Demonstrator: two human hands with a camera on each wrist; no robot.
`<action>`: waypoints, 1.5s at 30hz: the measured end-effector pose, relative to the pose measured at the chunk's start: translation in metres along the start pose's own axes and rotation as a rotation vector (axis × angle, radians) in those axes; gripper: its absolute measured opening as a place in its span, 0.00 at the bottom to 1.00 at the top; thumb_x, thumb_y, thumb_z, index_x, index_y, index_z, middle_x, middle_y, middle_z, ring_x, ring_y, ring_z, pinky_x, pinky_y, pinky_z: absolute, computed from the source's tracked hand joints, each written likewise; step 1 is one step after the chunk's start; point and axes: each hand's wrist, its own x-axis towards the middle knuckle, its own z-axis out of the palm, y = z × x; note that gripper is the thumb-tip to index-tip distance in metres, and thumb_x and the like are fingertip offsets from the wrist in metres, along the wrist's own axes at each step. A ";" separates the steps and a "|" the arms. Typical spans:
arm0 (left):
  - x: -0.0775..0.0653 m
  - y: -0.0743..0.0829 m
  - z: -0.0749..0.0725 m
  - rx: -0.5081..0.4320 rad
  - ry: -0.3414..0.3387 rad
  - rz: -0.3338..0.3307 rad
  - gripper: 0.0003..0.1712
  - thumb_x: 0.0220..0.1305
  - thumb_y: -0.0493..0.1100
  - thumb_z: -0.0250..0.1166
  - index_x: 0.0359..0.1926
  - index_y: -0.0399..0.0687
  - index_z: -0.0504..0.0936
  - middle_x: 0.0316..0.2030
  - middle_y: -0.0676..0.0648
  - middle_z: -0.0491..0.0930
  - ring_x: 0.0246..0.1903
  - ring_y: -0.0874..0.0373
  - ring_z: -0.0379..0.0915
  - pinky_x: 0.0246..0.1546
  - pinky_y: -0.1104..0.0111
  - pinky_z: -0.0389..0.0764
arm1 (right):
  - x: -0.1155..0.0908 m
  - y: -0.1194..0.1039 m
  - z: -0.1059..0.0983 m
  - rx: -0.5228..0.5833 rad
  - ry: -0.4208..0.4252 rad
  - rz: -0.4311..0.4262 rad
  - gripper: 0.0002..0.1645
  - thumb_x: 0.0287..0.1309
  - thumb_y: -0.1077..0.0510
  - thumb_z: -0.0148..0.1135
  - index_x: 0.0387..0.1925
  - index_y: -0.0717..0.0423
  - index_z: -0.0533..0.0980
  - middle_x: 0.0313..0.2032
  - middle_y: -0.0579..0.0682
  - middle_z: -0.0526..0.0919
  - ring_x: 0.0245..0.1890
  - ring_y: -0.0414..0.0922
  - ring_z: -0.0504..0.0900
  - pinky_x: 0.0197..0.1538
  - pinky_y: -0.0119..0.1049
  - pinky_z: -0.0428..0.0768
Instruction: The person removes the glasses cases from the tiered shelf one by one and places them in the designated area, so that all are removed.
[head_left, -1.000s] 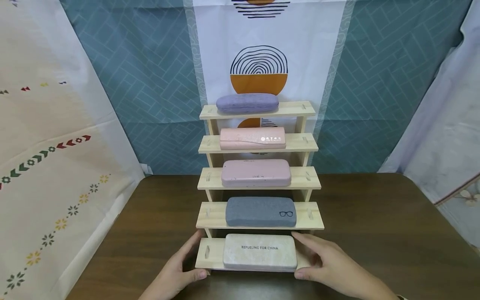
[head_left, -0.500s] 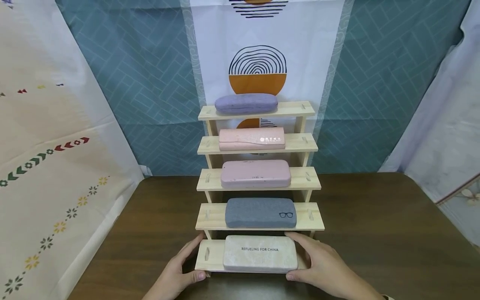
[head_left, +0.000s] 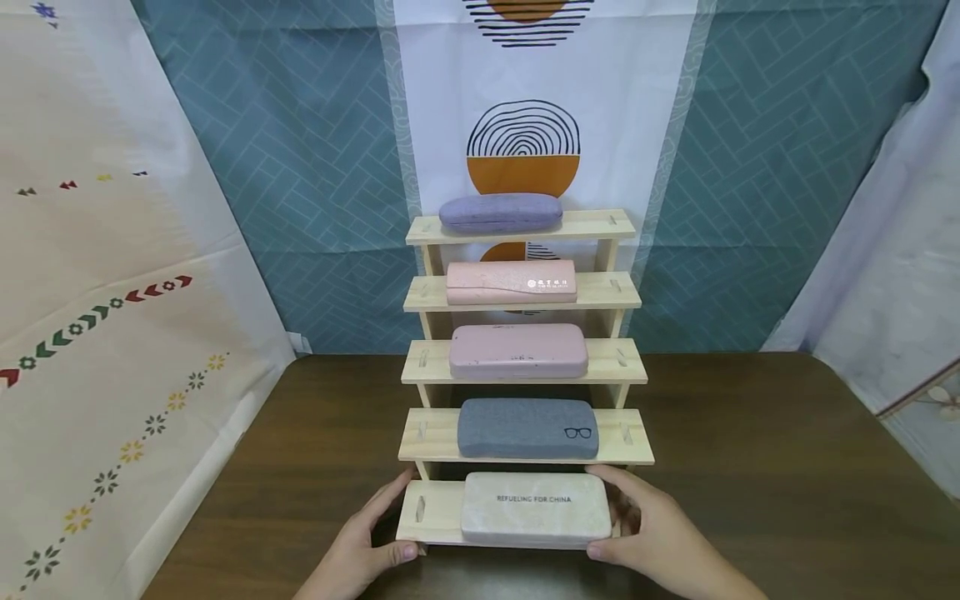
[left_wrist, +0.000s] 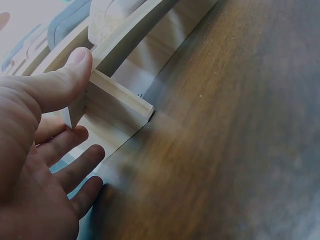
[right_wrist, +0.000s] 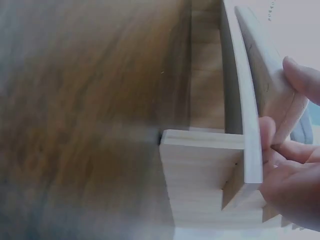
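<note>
Slightly rightward along the bottom board [head_left: 435,512], the pale case [head_left: 536,510] has been slid since the earlier head frame. It is pinched front to back by the right hand [head_left: 663,533]; the board's left end is bracketed by the left hand [head_left: 352,546]. Aligning appears to be the step in hand, and a light nudge before release seems called for. By the left wrist view, loosely straight, spread fingers are shown beside square-cut, pale-grained wood. By the right, the case's rounded, smooth-looking end is held by thumb and fingers.
</note>
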 end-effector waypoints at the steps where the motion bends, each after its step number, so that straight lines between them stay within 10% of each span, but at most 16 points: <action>1: 0.000 0.000 0.000 0.001 0.000 0.000 0.52 0.53 0.49 0.77 0.77 0.60 0.63 0.74 0.52 0.61 0.71 0.60 0.54 0.65 0.69 0.58 | -0.001 0.001 -0.001 0.032 -0.005 -0.005 0.49 0.46 0.57 0.82 0.68 0.61 0.68 0.38 0.53 0.78 0.34 0.41 0.76 0.33 0.32 0.77; 13: -0.001 0.002 0.002 0.054 0.030 0.009 0.52 0.52 0.49 0.78 0.77 0.60 0.64 0.73 0.54 0.63 0.70 0.58 0.56 0.65 0.64 0.61 | -0.014 0.009 -0.004 0.576 -0.095 -0.109 0.46 0.55 0.77 0.66 0.71 0.48 0.67 0.58 0.53 0.74 0.48 0.49 0.83 0.44 0.43 0.84; 23: 0.000 0.003 0.003 0.070 0.034 0.002 0.52 0.52 0.50 0.78 0.76 0.60 0.65 0.72 0.54 0.64 0.71 0.54 0.56 0.65 0.61 0.61 | -0.026 0.014 -0.019 0.594 -0.070 -0.027 0.44 0.55 0.76 0.66 0.72 0.55 0.64 0.60 0.54 0.76 0.51 0.46 0.80 0.47 0.43 0.83; 37: -0.001 0.002 0.002 0.073 0.037 0.031 0.50 0.54 0.50 0.77 0.76 0.63 0.64 0.73 0.55 0.63 0.71 0.55 0.55 0.65 0.62 0.61 | -0.046 0.027 -0.042 0.454 0.093 0.086 0.42 0.58 0.75 0.65 0.67 0.37 0.72 0.58 0.43 0.77 0.49 0.45 0.81 0.45 0.41 0.84; 45: -0.001 0.005 0.001 0.074 0.021 -0.003 0.51 0.53 0.51 0.77 0.76 0.63 0.64 0.73 0.54 0.63 0.72 0.48 0.53 0.65 0.49 0.60 | -0.059 0.035 -0.057 0.463 0.128 0.095 0.42 0.58 0.76 0.63 0.72 0.49 0.68 0.59 0.41 0.78 0.50 0.43 0.81 0.45 0.41 0.84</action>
